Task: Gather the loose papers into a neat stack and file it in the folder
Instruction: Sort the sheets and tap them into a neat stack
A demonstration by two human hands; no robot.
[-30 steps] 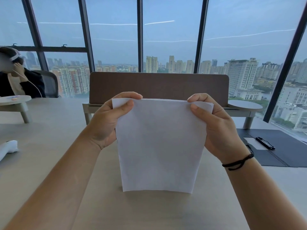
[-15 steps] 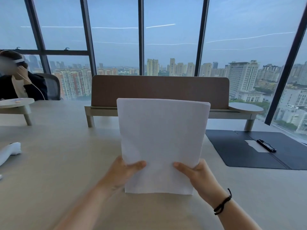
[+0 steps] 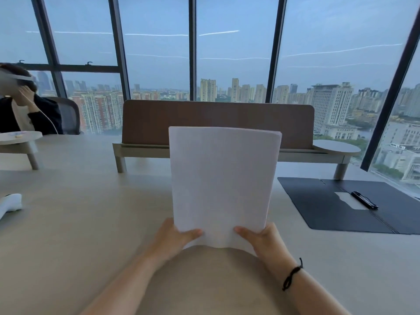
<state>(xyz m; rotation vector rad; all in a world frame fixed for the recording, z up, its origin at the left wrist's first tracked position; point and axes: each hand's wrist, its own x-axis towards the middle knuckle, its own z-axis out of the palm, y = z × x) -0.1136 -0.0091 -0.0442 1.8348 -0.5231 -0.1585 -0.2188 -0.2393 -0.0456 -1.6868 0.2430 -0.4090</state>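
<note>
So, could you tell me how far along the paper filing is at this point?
Done: the papers look gathered into one even stack. In hand: left hand and right hand each have a grip on a bottom corner, holding the stack upright above the table. Left: the open black folder to the right holds none of these papers yet.

Folder [image 3: 336, 205] cut off at right
</note>
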